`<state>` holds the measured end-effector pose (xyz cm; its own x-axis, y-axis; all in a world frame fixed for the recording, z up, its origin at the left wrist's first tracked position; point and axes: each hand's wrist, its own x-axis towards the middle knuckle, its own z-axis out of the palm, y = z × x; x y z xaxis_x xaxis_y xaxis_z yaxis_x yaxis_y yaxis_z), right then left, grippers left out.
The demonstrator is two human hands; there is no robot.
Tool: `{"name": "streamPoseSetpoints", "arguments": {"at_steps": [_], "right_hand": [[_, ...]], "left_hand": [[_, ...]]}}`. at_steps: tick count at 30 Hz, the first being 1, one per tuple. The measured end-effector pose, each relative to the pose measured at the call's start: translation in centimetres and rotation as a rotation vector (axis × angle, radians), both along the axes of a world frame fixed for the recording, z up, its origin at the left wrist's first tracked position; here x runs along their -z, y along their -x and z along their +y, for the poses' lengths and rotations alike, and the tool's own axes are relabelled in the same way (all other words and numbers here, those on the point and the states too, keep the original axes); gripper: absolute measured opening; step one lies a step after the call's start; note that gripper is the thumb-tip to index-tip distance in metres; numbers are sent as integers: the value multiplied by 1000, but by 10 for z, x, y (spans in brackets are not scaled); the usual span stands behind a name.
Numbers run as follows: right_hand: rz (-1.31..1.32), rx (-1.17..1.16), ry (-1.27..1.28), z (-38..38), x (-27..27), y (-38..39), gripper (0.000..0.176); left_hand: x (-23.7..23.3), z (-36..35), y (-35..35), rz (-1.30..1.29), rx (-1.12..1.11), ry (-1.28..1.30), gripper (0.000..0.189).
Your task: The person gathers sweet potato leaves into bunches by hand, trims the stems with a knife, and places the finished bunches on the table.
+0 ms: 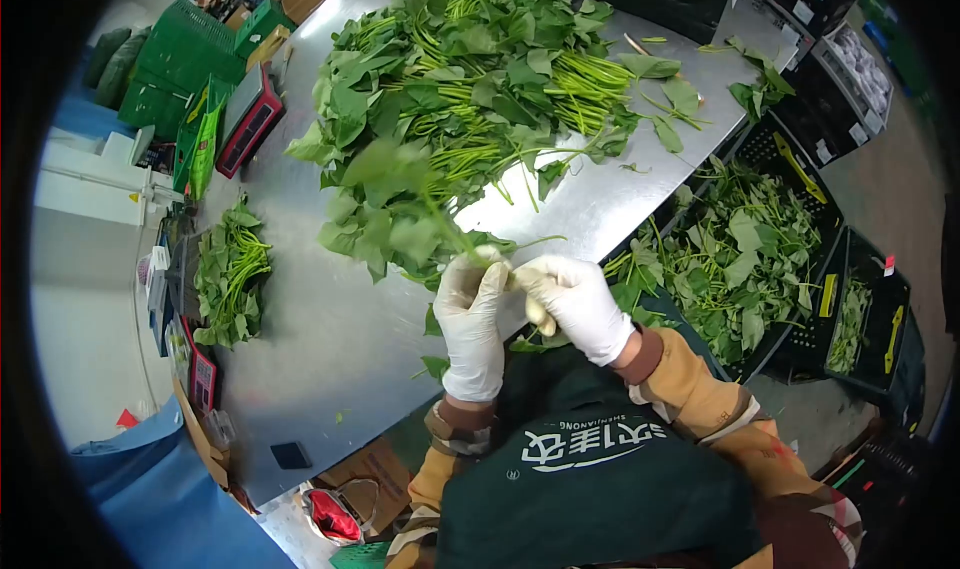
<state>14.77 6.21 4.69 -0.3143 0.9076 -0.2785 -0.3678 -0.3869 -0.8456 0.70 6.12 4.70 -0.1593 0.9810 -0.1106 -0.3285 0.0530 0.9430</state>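
Both of my hands wear white gloves and meet above the near edge of the metal table. My left hand [472, 319] is closed around the lower end of a leafy green stem [440, 216], whose leaves point away from me and are blurred. Pressed close beside it, my right hand [578, 301] has its fingers pinched together at the stem's cut end; what lies between those fingertips is hidden. Just beyond the hands spreads a large pile of leafy greens [450, 79], its pale green stems mostly pointing right.
A smaller bunch of greens [232, 274] lies on the metal table [330, 369] at left, near red scales [250, 119]. A phone [291, 455] rests by the near edge. At right, a black crate [800, 184] holds loose greens; a smaller crate [868, 369] adjoins it.
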Motion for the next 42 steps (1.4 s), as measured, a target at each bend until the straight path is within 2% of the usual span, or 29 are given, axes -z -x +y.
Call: {"name": "streamPoseSetpoints", "arguments": {"at_steps": [2, 3, 6, 9, 12, 13, 16, 17, 20, 21, 22, 24, 25, 26, 27, 28, 30, 32, 33, 36, 39, 41, 42], "right_hand": [[-18, -23, -32, 4, 2, -8, 25], [23, -33, 3, 7, 6, -9, 25], [-27, -106, -20, 10, 5, -13, 25], [-205, 33, -279, 7, 9, -1, 28], [-238, 191, -460, 12, 12, 11, 33], [-459, 104, -554, 15, 1, 2, 32], [-313, 66, -452, 15, 6, -2, 25], [-263, 126, -385, 15, 6, -2, 23], [-110, 302, -173, 13, 6, -2, 17], [47, 357, -43, 17, 13, -4, 16], [26, 398, -19, 19, 18, -6, 17], [-37, 317, -180, 17, 16, -9, 22], [-73, 310, -284, 13, 8, 1, 25], [-112, 301, -391, 11, 2, 10, 29], [-410, 120, -480, 13, 1, 4, 38], [-266, 70, -368, 16, 8, 13, 34], [-6, -9, -77, 14, -1, 10, 29], [-85, 122, -245, 12, 4, 11, 25], [-125, 186, -327, 11, 6, 12, 23], [23, 282, -243, 2, 1, 23, 19], [-71, 403, -393, 0, -2, 10, 18], [-42, 449, -490, 2, -10, 4, 18], [-106, 369, -504, 5, -11, 3, 19]], "left_hand": [[0, 3, 6, -129, 152, -25, 18], [-11, 4, 3, -282, 170, -4, 18], [-2, 1, 8, -265, 105, 4, 17], [7, 0, 12, -156, 11, 35, 11], [5, -5, 14, 199, 82, 45, 6], [8, -7, 13, 217, 101, 23, 4], [13, -10, 13, 247, 86, 12, 3], [8, -9, 13, 325, 47, 23, 4], [-2, -6, 12, 154, -162, 133, 7], [-1, -4, 16, 105, -180, 164, 10], [-2, -4, 17, 86, -193, 131, 11], [-6, -2, 16, 50, -214, 61, 11], [-3, -6, 19, 166, -175, 176, 9], [-3, -8, 16, 215, -150, 138, 8], [-2, -9, 11, 262, -125, 99, 8], [-1, -11, 7, 310, -100, 61, 7], [-3, -13, 3, 291, -91, 61, 7], [-4, -14, 3, 273, -89, 64, 7], [-1, -15, 6, 148, -132, 84, 8], [-1, -15, -4, -94, -187, 33, 8], [4, -8, 28, -374, -230, 36, 9], [8, -4, 52, -396, -286, 16, 11], [4, -3, 55, -377, -289, 15, 11]]}}
